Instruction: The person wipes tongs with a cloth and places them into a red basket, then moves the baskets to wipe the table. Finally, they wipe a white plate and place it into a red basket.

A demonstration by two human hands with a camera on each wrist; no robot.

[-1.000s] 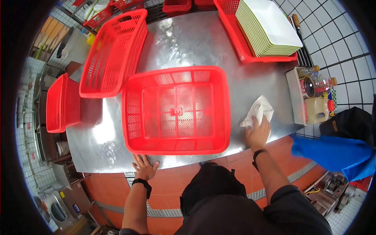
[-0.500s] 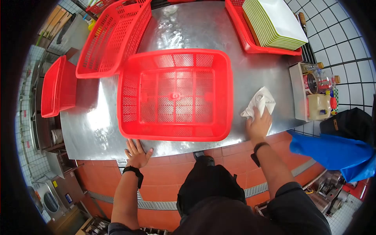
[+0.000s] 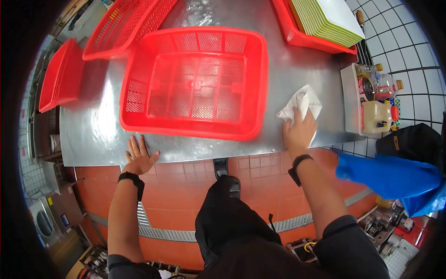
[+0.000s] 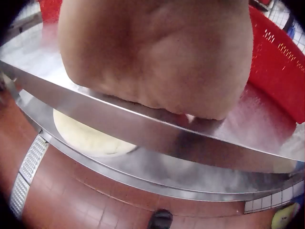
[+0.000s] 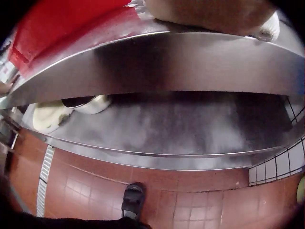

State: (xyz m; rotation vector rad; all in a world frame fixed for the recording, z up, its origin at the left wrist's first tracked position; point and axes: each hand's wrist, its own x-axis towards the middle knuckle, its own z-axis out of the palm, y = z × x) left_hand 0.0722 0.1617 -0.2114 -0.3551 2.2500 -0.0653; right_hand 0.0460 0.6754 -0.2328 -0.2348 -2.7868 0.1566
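In the head view, the left hand [image 3: 141, 156] lies with fingers spread on the steel table [image 3: 93, 144] at its front edge, just below a red perforated basket [image 3: 253, 130]. To the basket's right, the right hand [image 3: 298, 132] rests on a crumpled white cloth [image 3: 309, 98], its fingers laid over it against the tabletop. The left wrist view shows the heel of the left hand [image 4: 157, 57] at the table edge, fingers hidden. In the right wrist view, the right hand [image 5: 209, 16] covers most of the cloth [image 5: 271, 28]; its fingers are out of sight.
More red baskets [image 3: 123, 28] stand at the left, with a nested stack [image 3: 62, 76] beside them. Green-edged white trays [image 3: 325, 23] sit in a red basket at the back right. A white bin [image 3: 351, 100] of bottles and a blue sheet [image 3: 385, 174] are on the right.
The head view has shifted, so table, baskets and both hands appear higher in it and slightly further left. A shoe under the table edge shows more. Both hands keep nearly the same places on the table.
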